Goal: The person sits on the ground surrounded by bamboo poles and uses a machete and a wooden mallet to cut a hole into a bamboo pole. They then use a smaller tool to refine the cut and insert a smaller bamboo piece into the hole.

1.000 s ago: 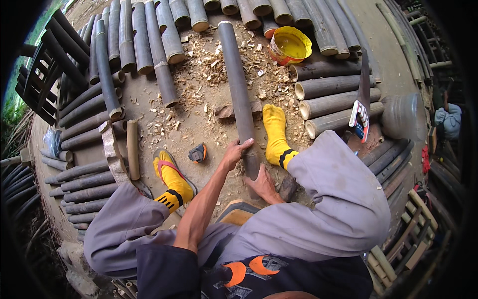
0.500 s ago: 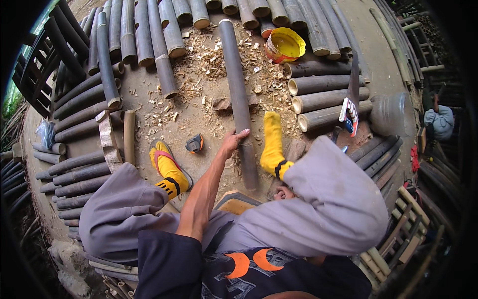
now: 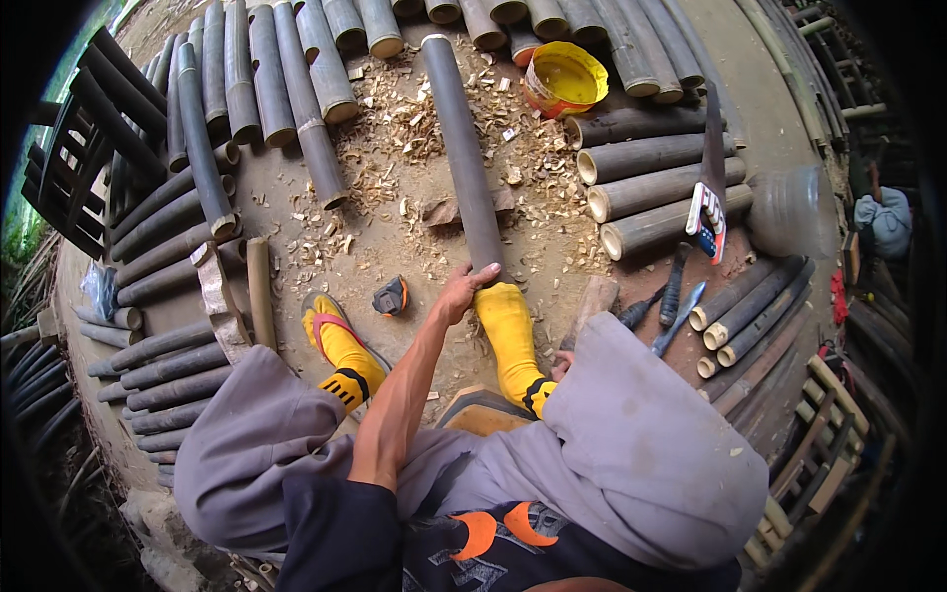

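Note:
A dark bamboo pole (image 3: 459, 138) lies pointing away from me, resting across a low brown block (image 3: 444, 210). My left hand (image 3: 462, 294) grips it near its close end, thumb over the top. My right foot in a yellow sock (image 3: 505, 326) is set over that near end and hides it. My right hand (image 3: 560, 367) is low beside the right knee and mostly hidden by it. Its fingers are curled at the narrow end of a thick wooden piece (image 3: 596, 299), which looks like a mallet.
Cut bamboo lengths (image 3: 296, 89) line the back and left. A yellow bucket (image 3: 564, 81), a handsaw (image 3: 708, 187), dark-handled blades (image 3: 675, 286) and more bamboo lie right. Wood chips (image 3: 395, 138) cover the ground. A tape measure (image 3: 391, 295) sits by my left foot in a sandal (image 3: 330, 331).
My right foot has moved left and down onto the pole's near end. The thick wooden piece now shows more clearly beside the right knee. My left hand stays on the pole.

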Tool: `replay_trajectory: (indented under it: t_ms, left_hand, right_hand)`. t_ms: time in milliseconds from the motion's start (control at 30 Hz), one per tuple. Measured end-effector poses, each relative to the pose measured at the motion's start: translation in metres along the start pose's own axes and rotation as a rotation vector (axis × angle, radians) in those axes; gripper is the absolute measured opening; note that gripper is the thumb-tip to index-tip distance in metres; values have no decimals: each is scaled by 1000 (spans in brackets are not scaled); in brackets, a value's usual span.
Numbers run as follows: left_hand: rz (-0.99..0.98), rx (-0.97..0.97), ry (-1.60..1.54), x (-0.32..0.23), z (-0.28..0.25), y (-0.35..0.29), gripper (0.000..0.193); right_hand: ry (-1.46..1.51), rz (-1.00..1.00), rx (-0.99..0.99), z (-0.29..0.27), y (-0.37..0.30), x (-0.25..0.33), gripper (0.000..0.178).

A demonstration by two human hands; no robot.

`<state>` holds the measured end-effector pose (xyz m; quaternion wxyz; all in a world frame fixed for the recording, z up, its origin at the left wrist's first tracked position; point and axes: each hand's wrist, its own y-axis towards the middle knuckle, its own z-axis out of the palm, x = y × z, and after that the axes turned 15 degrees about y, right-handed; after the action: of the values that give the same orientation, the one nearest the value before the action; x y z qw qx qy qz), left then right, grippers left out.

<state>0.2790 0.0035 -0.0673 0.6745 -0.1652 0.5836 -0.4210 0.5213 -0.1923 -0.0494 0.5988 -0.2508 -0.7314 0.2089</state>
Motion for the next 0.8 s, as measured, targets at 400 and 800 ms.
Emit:
replay_trajectory:
  t_ms: [400, 800]
  left_hand:
    - [195, -351, 253, -25, -69, -22, 24]
    - [-395, -1423, 1023, 18, -310, -133, 52]
  right_hand:
    - [-92, -59, 46, 2, 29, 27, 36]
    - [-173, -110, 132, 42, 46, 127, 30]
